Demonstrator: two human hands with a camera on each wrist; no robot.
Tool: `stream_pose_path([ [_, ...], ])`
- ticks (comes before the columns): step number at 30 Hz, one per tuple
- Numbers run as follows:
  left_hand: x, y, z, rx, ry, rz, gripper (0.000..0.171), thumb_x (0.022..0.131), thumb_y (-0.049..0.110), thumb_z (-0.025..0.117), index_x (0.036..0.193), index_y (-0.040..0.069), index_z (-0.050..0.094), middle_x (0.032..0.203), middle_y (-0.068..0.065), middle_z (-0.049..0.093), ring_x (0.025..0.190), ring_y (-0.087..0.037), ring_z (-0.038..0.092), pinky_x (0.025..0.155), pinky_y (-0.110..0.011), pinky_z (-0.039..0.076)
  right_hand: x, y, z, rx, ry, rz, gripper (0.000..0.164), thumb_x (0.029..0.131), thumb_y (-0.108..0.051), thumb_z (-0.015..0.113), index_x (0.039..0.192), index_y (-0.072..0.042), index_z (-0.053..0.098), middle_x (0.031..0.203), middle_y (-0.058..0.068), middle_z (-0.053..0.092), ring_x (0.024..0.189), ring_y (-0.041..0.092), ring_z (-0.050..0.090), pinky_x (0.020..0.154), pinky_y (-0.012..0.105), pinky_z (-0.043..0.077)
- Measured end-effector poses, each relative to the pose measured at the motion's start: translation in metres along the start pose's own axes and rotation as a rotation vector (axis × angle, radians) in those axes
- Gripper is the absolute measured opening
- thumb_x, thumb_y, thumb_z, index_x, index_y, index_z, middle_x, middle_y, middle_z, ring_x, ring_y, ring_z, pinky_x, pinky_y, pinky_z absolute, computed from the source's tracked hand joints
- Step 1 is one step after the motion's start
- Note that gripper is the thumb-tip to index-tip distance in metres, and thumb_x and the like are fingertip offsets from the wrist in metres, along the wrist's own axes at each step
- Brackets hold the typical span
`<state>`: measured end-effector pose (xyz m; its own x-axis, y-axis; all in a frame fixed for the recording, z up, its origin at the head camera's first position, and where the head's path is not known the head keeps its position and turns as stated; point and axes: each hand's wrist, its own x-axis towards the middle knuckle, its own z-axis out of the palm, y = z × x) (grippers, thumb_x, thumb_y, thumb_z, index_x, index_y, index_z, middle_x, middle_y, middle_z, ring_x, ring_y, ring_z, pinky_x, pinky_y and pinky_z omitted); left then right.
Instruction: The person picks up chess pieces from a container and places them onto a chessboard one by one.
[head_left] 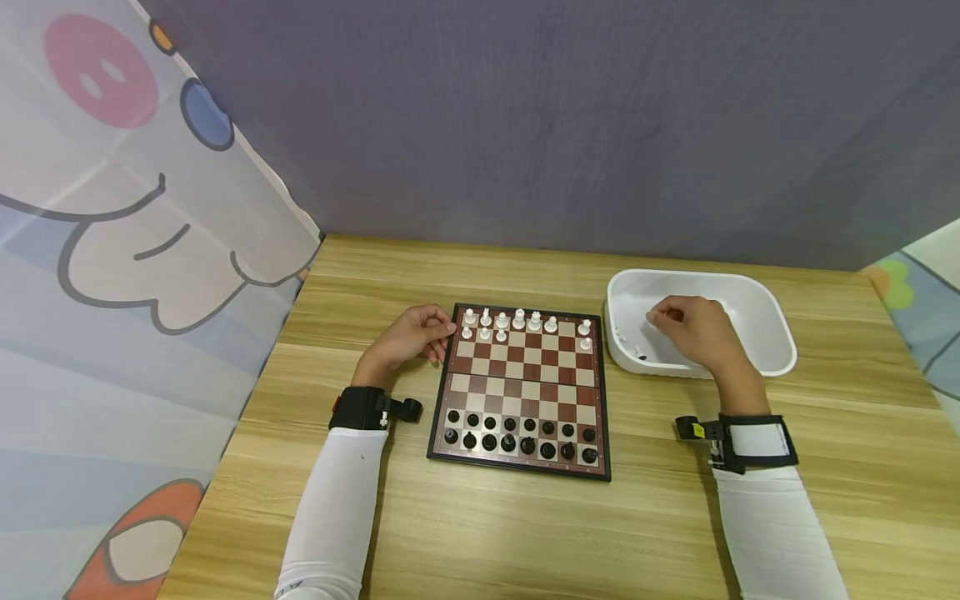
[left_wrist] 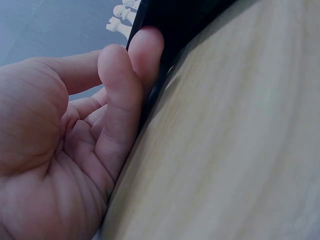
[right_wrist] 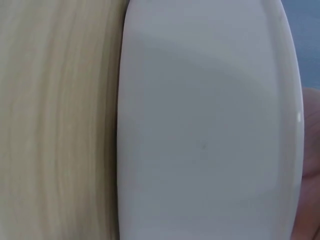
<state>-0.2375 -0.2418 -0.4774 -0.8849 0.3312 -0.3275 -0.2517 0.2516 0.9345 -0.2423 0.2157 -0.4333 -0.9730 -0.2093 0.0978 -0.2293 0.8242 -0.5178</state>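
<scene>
A brown-and-cream chessboard (head_left: 517,367) with a black rim lies on the table. White chess pieces (head_left: 519,318) stand along its far side, and black chess pieces (head_left: 508,442) fill two rows on the near side. My left hand (head_left: 414,336) holds the board's far left edge, its fingertips against the black rim (left_wrist: 175,25) in the left wrist view. Over the white plastic tub (head_left: 768,333), my right hand (head_left: 699,329) has bent fingers with the tips close together. Whether they pinch anything is hidden. A few small pieces (head_left: 641,357) lie inside the tub's left end.
The wooden table (head_left: 525,533) meets a grey upright panel (head_left: 562,125) at the back. A cartoon-printed curtain (head_left: 150,292) hangs along the left side. In the right wrist view the tub's outer wall (right_wrist: 205,130) covers most of the right hand.
</scene>
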Motion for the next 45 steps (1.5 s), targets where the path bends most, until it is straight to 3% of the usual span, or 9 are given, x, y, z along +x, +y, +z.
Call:
stream_pose_path([
  [5, 0.0, 0.0, 0.0, -0.003, 0.002, -0.001, 0.016, 0.105, 0.012, 0.059, 0.114, -0.001, 0.059, 0.076, -0.006, 0.062, 0.059, -0.016, 0.064, 0.054, -0.026, 0.059, -0.001, -0.002, -0.001, 0.043, 0.037, 0.014, 0.021, 0.103, -0.014, 0.06, 0.108, 0.0, 0.075, 0.1, 0.022, 0.073, 0.085, 0.031, 0.062, 0.07, 0.037, 0.045],
  [8, 0.0, 0.0, 0.0, 0.006, 0.004, 0.0, 0.016, 0.105, 0.012, 0.059, 0.114, -0.001, 0.059, 0.077, -0.006, 0.061, 0.059, -0.017, 0.064, 0.054, -0.026, 0.059, -0.002, -0.003, -0.002, 0.061, 0.073, 0.019, 0.021, 0.101, -0.011, 0.058, 0.11, 0.0, 0.074, 0.099, 0.023, 0.073, 0.083, 0.03, 0.061, 0.068, 0.036, 0.044],
  [15, -0.001, 0.001, 0.0, 0.02, 0.008, 0.003, 0.018, 0.105, 0.013, 0.059, 0.115, -0.001, 0.058, 0.079, -0.006, 0.061, 0.06, -0.016, 0.065, 0.055, -0.026, 0.06, 0.0, -0.007, -0.001, 0.064, 0.189, 0.018, 0.015, 0.094, -0.011, 0.061, 0.102, -0.006, 0.072, 0.087, 0.013, 0.071, 0.07, 0.006, 0.055, 0.061, 0.02, 0.041],
  [21, 0.0, 0.001, 0.001, 0.017, 0.013, 0.007, 0.017, 0.105, 0.013, 0.059, 0.115, -0.002, 0.058, 0.078, -0.006, 0.061, 0.06, -0.016, 0.064, 0.055, -0.026, 0.06, 0.0, -0.015, -0.001, 0.105, 0.205, -0.013, 0.011, 0.096, -0.014, 0.067, 0.102, -0.007, 0.072, 0.088, 0.011, 0.072, 0.07, -0.008, 0.052, 0.06, 0.014, 0.041],
  [28, -0.001, 0.001, 0.002, 0.01, 0.013, 0.003, 0.017, 0.105, 0.013, 0.059, 0.114, -0.001, 0.058, 0.078, -0.006, 0.061, 0.059, -0.017, 0.064, 0.054, -0.026, 0.059, -0.003, -0.029, 0.002, 0.141, 0.213, -0.096, 0.011, 0.097, -0.013, 0.069, 0.104, -0.007, 0.074, 0.087, 0.011, 0.074, 0.072, -0.001, 0.056, 0.064, 0.011, 0.044],
  [36, -0.002, 0.0, 0.001, 0.019, 0.011, 0.008, 0.018, 0.105, 0.014, 0.06, 0.114, -0.001, 0.058, 0.079, -0.007, 0.061, 0.06, -0.017, 0.065, 0.055, -0.028, 0.06, -0.004, -0.043, 0.009, 0.131, 0.213, -0.174, 0.011, 0.096, -0.007, 0.069, 0.104, -0.006, 0.075, 0.089, 0.012, 0.075, 0.076, 0.02, 0.066, 0.067, 0.007, 0.044],
  [45, -0.001, -0.001, 0.001, 0.015, 0.003, 0.015, 0.02, 0.105, 0.013, 0.059, 0.116, -0.003, 0.057, 0.078, -0.006, 0.061, 0.059, -0.017, 0.065, 0.055, -0.028, 0.06, -0.003, -0.059, 0.022, 0.116, 0.214, -0.295, 0.008, 0.092, -0.004, 0.075, 0.099, -0.008, 0.078, 0.09, 0.005, 0.072, 0.073, 0.013, 0.061, 0.062, 0.011, 0.048],
])
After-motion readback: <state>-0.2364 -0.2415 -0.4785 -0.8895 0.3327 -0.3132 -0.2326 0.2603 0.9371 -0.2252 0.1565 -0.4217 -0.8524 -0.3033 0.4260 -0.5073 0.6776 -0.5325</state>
